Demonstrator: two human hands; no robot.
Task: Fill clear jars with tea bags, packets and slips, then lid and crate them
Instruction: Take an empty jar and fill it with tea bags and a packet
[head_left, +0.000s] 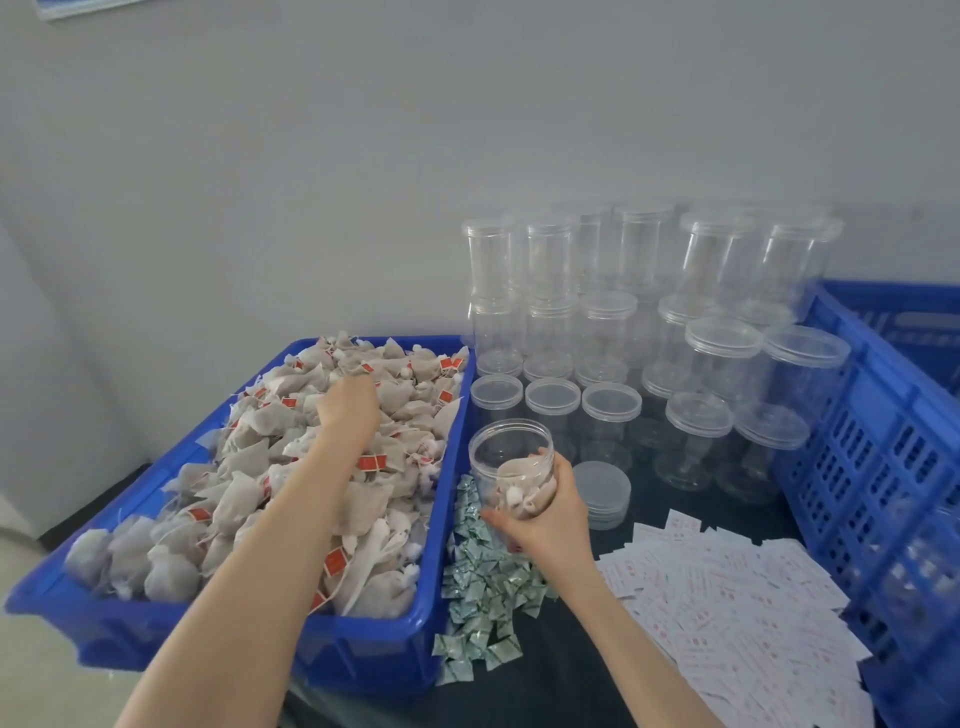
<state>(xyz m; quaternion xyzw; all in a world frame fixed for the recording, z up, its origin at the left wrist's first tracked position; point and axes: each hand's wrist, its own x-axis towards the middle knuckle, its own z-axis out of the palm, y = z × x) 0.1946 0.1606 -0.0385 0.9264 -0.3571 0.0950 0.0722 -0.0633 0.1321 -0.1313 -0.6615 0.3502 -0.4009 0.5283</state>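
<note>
A wide blue plastic tray (426, 613) heaped with grey-white mesh tea bags (249, 467) stands at the left of the dark counter (566, 670), and the left hand (349, 405) lies on the heap with its fingers curled down into the bags; I cannot tell if they hold one. Just right of the tray, the right hand (545, 519) grips an open clear plastic jar (511, 457), tilted above the small green-white packets (483, 577), its fingers wrapped around the lower part, where some tea bags lie inside.
</note>
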